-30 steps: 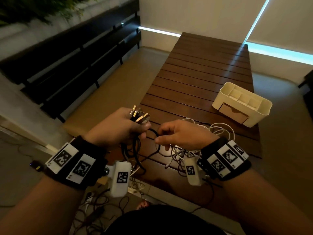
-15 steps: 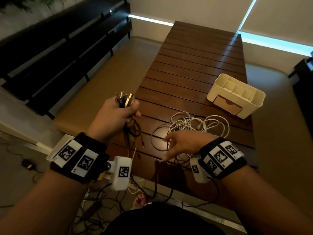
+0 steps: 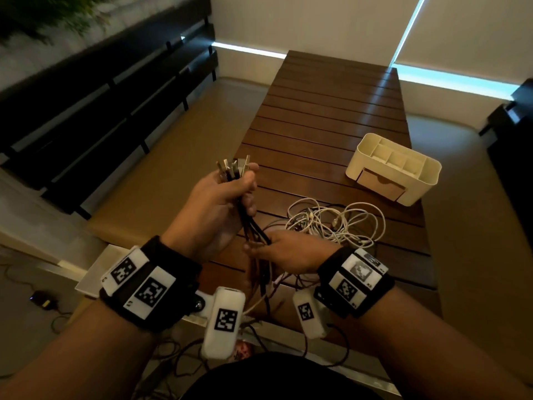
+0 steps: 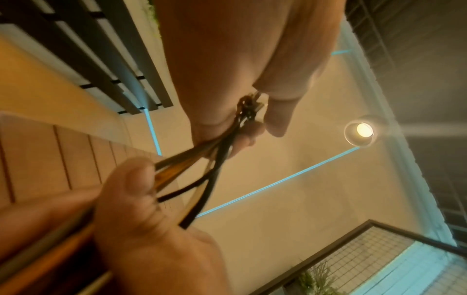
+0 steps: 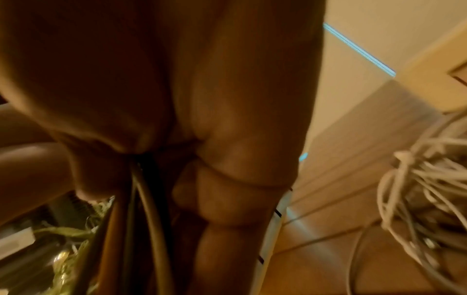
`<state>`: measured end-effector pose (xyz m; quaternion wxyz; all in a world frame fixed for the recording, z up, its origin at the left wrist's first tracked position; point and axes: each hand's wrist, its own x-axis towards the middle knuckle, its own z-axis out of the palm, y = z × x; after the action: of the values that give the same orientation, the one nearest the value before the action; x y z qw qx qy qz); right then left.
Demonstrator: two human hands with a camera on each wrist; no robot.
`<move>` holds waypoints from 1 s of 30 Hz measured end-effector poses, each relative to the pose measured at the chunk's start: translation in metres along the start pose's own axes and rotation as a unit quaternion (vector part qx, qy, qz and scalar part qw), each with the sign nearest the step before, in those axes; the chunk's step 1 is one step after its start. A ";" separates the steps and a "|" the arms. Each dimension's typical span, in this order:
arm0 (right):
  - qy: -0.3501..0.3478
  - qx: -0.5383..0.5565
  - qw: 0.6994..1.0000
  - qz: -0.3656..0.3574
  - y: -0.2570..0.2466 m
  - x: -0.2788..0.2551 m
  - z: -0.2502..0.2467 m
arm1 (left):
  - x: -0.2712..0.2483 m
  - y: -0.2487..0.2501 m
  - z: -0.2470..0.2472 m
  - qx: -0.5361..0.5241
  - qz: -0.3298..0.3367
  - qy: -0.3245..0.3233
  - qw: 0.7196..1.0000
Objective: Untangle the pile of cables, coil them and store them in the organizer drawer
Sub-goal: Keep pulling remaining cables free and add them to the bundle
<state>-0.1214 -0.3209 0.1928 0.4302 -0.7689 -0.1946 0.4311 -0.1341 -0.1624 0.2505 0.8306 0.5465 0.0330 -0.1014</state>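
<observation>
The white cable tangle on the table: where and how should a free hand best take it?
Probably from above, at the dense knot in the middle of the white cable tangle. The outer loops lie loose and splayed on the slatted table, so pinching one would likely just drag it out.

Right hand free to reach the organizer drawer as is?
Probably not yet: the right hand grips the dark cables. Path to the closed drawer looks open past the white cable pile.
</observation>
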 end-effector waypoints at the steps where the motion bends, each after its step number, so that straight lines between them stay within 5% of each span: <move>1: -0.007 0.045 0.999 0.013 0.003 -0.002 0.000 | 0.000 -0.001 0.000 -0.017 -0.010 -0.008 1.000; 4: -0.024 0.066 0.996 0.048 0.008 -0.007 0.000 | 0.002 -0.010 0.001 -0.013 -0.035 -0.018 0.999; 13: 0.046 -0.169 0.980 0.091 0.016 -0.024 -0.037 | 0.012 -0.029 0.005 -0.001 -0.087 -0.013 0.996; 16: 0.139 -0.071 0.988 0.008 0.008 -0.041 -0.059 | 0.016 -0.033 0.007 0.013 -0.095 -0.014 0.995; 21: 0.324 0.028 0.937 -0.128 -0.008 -0.051 -0.068 | 0.019 -0.042 0.017 0.071 -0.096 -0.067 0.991; 30: 0.344 0.013 0.928 -0.146 0.004 -0.047 -0.065 | 0.028 -0.054 0.017 0.100 -0.088 -0.143 0.981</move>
<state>-0.0933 -0.3870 0.2292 0.5385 -0.8276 -0.1393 0.0752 -0.1186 -0.2024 0.2042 0.7557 0.6018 -0.0488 -0.2539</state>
